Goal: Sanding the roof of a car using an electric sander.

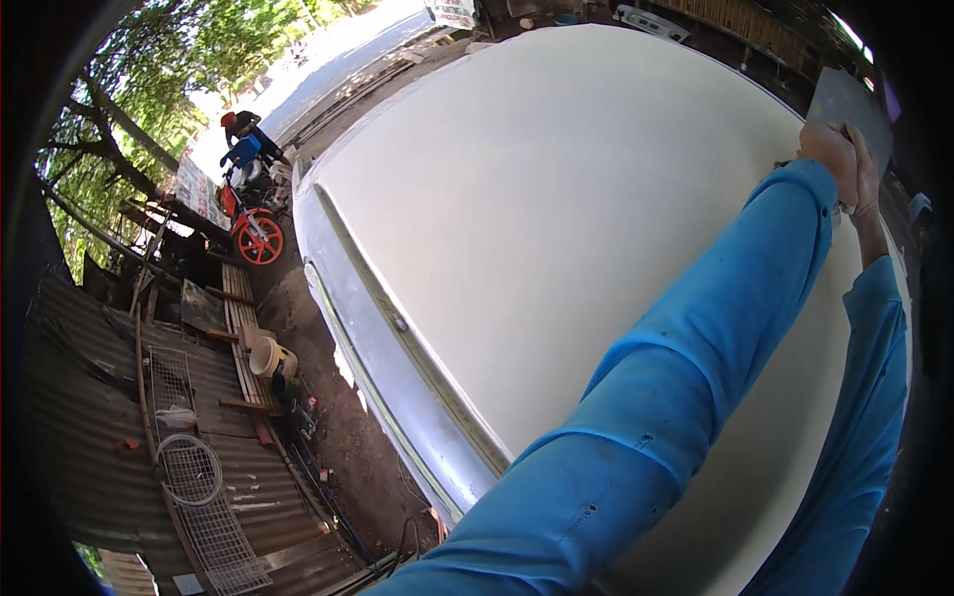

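Observation:
A large white painted panel [576, 159], like a vehicle roof, fills the middle, with a bare metal side rail [348, 318] along its left. My left hand [827, 159] reaches across to its far right edge with fingers bent closed; what they grip is mostly hidden. My right hand [863, 184] is beside it, fingers curled, also on something I cannot make out. A flat grey piece [845, 104] stands just beyond both hands; whether I hold it I cannot tell. Both my arms are in blue sleeves.
At the left are corrugated sheets [89, 358], wire grids [204, 526], planks and a white bucket [266, 356] beside a dirt strip. A person in a red cap [241, 134] bends at a motorcycle [256, 228] near trees and a road. A bamboo wall [735, 35] stands behind the panel.

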### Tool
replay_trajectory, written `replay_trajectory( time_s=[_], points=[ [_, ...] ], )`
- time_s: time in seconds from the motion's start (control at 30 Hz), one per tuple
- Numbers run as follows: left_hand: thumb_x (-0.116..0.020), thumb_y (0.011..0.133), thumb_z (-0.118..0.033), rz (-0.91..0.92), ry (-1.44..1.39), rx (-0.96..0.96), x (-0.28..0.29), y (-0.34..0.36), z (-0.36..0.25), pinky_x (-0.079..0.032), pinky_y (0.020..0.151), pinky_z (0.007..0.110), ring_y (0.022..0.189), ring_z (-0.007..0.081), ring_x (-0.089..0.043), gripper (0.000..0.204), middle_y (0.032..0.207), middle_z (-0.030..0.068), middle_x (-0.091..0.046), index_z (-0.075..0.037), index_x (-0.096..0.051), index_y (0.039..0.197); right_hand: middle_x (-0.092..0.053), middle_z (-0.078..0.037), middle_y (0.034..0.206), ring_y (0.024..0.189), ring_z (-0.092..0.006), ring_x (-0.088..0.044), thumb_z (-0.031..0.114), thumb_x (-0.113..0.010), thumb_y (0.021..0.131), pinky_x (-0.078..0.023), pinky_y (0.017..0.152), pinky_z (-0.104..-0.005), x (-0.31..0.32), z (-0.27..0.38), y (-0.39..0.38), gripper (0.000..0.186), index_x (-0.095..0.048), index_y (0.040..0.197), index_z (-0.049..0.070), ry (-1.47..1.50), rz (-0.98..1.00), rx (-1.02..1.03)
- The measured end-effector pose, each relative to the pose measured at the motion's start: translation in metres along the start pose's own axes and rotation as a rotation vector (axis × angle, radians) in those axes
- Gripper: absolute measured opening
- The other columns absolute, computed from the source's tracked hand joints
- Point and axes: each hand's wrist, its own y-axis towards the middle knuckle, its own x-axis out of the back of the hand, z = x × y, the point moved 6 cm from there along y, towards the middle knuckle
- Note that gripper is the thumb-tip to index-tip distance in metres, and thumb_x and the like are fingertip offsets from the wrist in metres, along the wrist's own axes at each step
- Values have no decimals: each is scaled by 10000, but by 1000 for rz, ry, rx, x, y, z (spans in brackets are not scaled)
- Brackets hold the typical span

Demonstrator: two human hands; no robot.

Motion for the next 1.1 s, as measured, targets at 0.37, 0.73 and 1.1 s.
replay_trajectory(
  time_s=[0.37,0.73,1.1],
  points=[
    [-819,570,-412,68,37,186,93,-120,75,-517,937,305,1022,253,-690,574,1080,99,-728,-109,-760,1053,-683,-92,978,924,-164,-637,338,-519,1001,-479,882,-295,-200,31,-34,379,-671,1040,-7,-18,102,-7],
    [-694,690,-270,55,110,93,138,-243,-17,-559,815,416,927,335,-694,315,952,171,-726,-20,-733,878,-691,-94,874,824,-158,-647,244,-537,976,-514,782,-285,-257,113,-174,307,-685,905,-15,105,113,90],
    [-666,683,-217,148,-2,-136,68,-216,-163,-556,742,438,836,355,-691,225,847,182,-718,-9,-713,754,-701,-97,879,807,-152,-641,244,-537,985,-515,756,-284,-107,159,-284,330,-693,903,-36,2,-131,85]
  ],
)
